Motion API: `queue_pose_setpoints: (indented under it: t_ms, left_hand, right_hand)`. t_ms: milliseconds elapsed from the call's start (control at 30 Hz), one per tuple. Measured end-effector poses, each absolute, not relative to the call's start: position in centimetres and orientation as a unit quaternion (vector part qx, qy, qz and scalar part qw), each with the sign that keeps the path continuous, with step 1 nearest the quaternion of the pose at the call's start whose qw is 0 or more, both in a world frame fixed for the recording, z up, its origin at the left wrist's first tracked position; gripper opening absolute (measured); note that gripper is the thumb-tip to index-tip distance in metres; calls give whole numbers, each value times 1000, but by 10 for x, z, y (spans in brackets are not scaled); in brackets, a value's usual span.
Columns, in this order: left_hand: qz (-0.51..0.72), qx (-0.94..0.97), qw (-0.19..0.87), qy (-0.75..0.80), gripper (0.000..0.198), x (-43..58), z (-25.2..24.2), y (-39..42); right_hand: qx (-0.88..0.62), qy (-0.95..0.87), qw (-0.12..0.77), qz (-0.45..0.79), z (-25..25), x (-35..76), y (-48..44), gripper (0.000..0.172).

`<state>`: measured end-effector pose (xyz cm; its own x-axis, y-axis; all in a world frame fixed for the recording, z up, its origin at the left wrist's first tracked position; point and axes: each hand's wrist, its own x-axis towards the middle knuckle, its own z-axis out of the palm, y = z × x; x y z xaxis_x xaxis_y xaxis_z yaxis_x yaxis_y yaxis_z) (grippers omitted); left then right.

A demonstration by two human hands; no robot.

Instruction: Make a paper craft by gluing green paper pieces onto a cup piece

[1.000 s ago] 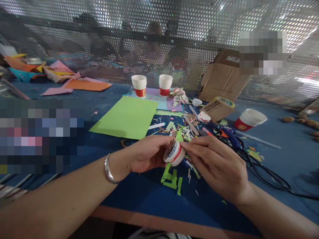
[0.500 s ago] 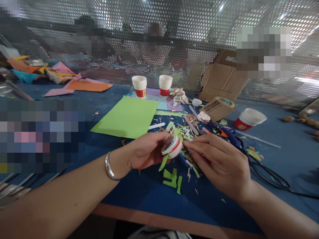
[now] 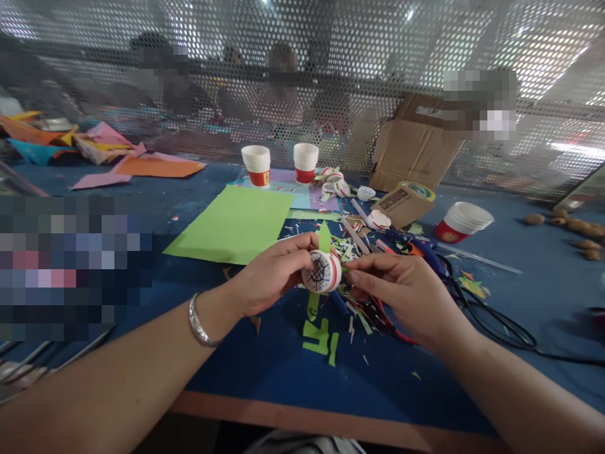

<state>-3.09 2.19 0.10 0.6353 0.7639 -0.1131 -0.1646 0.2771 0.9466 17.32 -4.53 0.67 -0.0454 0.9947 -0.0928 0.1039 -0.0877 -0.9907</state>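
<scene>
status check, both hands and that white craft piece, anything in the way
Left hand gripping white craft piece, patterned face showing. Right hand close at its red-striped side, grip unclear. Paper scraps strewn on table, nothing plainly blocking.

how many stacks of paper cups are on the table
3: a left stack and a middle stack beyond the green paper sheet, and a right stack nearer the camera.

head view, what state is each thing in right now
left hand, fingers closed on white disc
white disc, raised, drawn face showing
right hand, fingers pinching small green piece
green sheet, lying flat
back cups, stacked upright
cardboard, propped upright
black cable, loosely curved
bracelet, worn
paper scraps, scattered
</scene>
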Motion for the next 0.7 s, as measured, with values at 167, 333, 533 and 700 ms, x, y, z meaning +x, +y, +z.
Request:
queue_pose_setpoints:
  t_ms: [167,333,533,700]
  left_hand:
    - [289,638,662,266,11,-35,-1,25]
    - [260,700,609,269,4,-37,1,26]
    - [264,709,605,249,3,-36,2,24]
    - [258,711,599,263,6,-35,2,24]
  right_hand:
    - [-528,-497,431,537,9,172,-44,25]
    - [-508,-499,413,567,8,175,-44,23]
    - [-482,-491,406,601,7,177,-45,17]
    - [-478,-486,397,615,9,177,-44,14]
